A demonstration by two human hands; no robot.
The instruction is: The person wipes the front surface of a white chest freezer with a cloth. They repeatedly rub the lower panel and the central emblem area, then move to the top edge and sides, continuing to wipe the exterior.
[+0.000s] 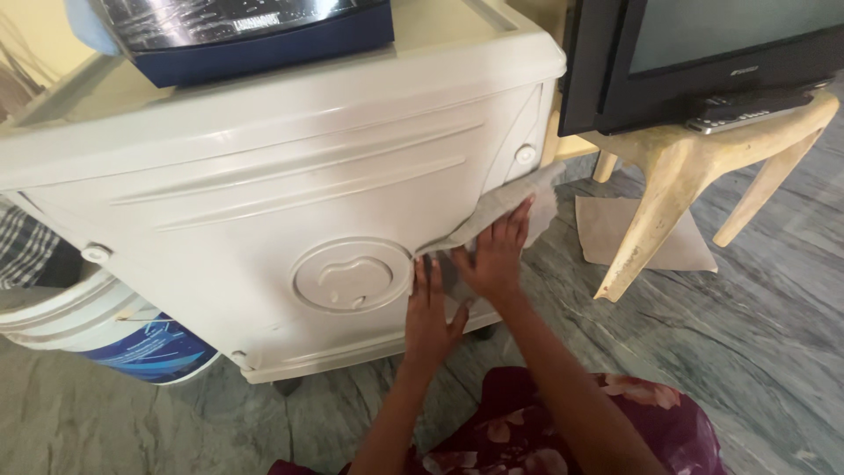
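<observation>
At the centre of the frame, both hands press a grey cloth (505, 211) flat against the front panel of a cream plastic cabinet (264, 185). The left hand (429, 308) lies open, fingers spread, just right of the round embossed badge (352, 277). The right hand (497, 255) is also open, palm on the cloth. The step looks like wiping the panel; the next stroke calls for steady pressure toward the right edge.

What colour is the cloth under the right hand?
The cloth is grey, pressed by the right hand against the white cabinet; the head view shows it.
</observation>
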